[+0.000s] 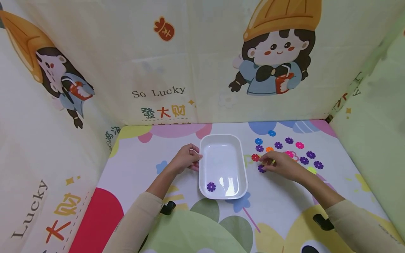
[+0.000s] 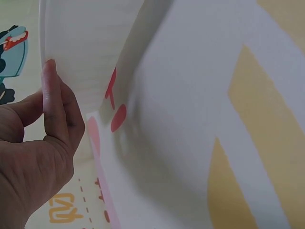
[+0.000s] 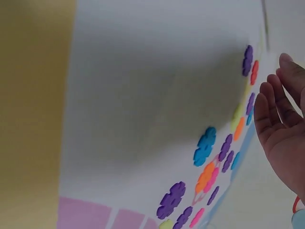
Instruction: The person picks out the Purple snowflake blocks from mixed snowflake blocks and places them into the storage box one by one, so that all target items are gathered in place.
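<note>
A white tray (image 1: 223, 168) stands in the middle of the table, with one purple snowflake disc (image 1: 211, 187) near its front left corner. My left hand (image 1: 187, 158) holds the tray's left rim, thumb at the edge and fingers along the outer wall; the left wrist view shows those fingers (image 2: 53, 107) against the white side. My right hand (image 1: 280, 164) hovers at the left of the scattered discs, fingers loosely bent and nothing between them. Its fingertips are nearest a purple disc (image 1: 261, 168) and a red disc (image 1: 255, 157).
Several more discs lie right of the tray, among them a blue disc (image 1: 271, 133), a pink disc (image 1: 299, 145) and a purple disc (image 1: 318, 165). Printed cloth walls (image 1: 202, 70) enclose the back and sides of the patterned tabletop (image 1: 133, 165).
</note>
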A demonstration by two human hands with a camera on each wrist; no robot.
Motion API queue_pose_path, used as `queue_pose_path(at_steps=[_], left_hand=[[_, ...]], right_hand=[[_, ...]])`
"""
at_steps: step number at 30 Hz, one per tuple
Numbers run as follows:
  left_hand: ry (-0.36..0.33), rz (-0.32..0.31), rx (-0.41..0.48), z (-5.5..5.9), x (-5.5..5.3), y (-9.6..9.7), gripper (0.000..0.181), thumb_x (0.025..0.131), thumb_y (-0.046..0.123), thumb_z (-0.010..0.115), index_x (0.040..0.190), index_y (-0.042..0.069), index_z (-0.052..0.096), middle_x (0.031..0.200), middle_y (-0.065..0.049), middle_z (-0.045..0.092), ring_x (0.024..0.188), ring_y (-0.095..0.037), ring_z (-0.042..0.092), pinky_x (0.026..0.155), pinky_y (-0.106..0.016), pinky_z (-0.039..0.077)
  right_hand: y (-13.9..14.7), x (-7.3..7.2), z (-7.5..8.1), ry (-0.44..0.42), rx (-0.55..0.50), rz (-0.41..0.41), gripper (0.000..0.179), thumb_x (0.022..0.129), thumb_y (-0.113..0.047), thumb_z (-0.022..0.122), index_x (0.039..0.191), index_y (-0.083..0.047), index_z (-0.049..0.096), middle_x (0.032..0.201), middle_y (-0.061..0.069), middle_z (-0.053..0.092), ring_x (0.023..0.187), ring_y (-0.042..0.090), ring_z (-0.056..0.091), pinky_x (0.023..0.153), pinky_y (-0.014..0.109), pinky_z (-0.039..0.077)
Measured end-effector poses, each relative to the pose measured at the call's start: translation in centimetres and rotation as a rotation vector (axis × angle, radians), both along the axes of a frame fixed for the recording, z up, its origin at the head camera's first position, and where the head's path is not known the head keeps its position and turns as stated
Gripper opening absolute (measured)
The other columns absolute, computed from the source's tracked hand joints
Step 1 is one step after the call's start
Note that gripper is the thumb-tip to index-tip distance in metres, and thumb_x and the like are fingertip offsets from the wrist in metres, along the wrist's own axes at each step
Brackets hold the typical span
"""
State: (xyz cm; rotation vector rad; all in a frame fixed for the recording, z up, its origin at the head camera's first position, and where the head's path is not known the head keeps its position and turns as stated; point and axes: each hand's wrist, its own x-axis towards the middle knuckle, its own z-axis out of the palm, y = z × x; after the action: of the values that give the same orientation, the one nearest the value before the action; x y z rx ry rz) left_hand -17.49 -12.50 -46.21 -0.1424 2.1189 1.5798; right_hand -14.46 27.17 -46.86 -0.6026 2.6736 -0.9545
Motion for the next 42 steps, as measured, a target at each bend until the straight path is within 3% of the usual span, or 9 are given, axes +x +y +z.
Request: queue_pose_path(at_steps=[12, 21, 29, 42], left_hand=[[0.006, -0.004, -0.011, -0.1, 0.0, -0.1, 0.028, 0.098, 0.007, 0.07, 0.122, 0.003, 0.054, 0.093, -0.017, 0.065, 0.061, -0.019, 0.068, 0.057, -0.036, 0.066], [-0.002, -0.001, -0.012, -0.2, 0.0, -0.1, 0.03, 0.097, 0.008, 0.071, 0.121, 0.003, 0.054, 0.087, -0.012, 0.064, 0.06, -0.019, 0.067, 0.056, -0.035, 0.066], [0.0, 0.003, -0.003, -0.3, 0.0, -0.2, 0.031, 0.097, 0.008, 0.072, 0.122, 0.004, 0.054, 0.088, -0.012, 0.063, 0.06, -0.019, 0.068, 0.058, -0.036, 0.066], [-0.001, -0.002, -0.001, -0.4, -0.1, -0.2, 0.03, 0.098, 0.008, 0.071, 0.122, 0.004, 0.054, 0.091, -0.013, 0.065, 0.062, -0.02, 0.069, 0.059, -0.037, 0.067]], right_hand=[[0.1, -0.4, -2.0, -0.011, 0.074, -0.013, 0.024, 0.088, -0.012, 0.082, 0.111, -0.01, 0.074, 0.096, -0.002, 0.07, 0.086, 0.013, 0.06, 0.073, 0.017, 0.058], [-0.5, -0.7, -2.3, -0.054, 0.103, -0.062, 0.023, 0.089, -0.014, 0.082, 0.107, -0.007, 0.071, 0.089, 0.0, 0.066, 0.082, 0.014, 0.058, 0.072, 0.018, 0.059], [-0.8, -0.7, -2.2, -0.052, 0.12, -0.057, 0.025, 0.088, -0.013, 0.082, 0.107, -0.005, 0.068, 0.091, 0.003, 0.065, 0.083, 0.015, 0.058, 0.075, 0.024, 0.062], [-1.1, -0.5, -1.7, -0.109, 0.109, -0.088, 0.023, 0.089, -0.014, 0.082, 0.1, -0.012, 0.062, 0.087, 0.0, 0.062, 0.081, 0.016, 0.056, 0.073, 0.021, 0.06]])
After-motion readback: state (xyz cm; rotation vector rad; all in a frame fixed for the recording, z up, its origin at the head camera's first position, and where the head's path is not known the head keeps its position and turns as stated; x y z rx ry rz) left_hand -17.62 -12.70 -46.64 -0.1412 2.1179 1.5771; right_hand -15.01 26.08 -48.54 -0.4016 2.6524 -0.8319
